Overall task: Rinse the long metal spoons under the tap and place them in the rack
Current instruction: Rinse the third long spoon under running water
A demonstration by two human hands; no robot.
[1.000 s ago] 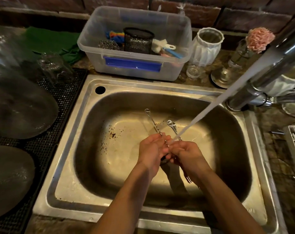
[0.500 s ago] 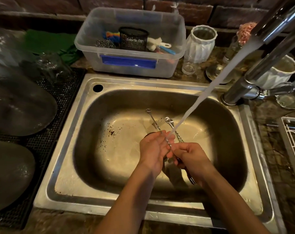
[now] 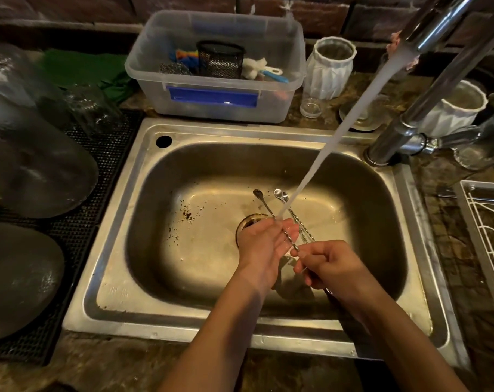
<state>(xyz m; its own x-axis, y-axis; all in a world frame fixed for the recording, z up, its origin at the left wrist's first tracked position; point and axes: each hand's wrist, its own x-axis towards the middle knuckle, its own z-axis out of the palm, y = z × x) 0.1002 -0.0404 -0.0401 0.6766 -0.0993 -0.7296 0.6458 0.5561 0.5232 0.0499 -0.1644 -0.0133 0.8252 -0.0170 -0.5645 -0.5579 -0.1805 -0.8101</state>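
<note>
Several long metal spoons with twisted stems point away from me over the steel sink. My right hand grips their lower stems. My left hand lies flat, its straight fingers under one stem. Water from the tap falls in a slanted stream onto the stems just above my left fingers. The white wire rack sits at the right edge, only partly in view.
A clear plastic bin with scrubbers and a mesh cup stands behind the sink. White ribbed vases and glasses line the back right. Glass domes and dark plates rest on a black mat at left. The sink drain lies under my left hand.
My hands have drawn slightly apart. My left hand has gone from curled round the stems to flat fingers beneath them. The camera view has shifted, so the tap now shows higher.
</note>
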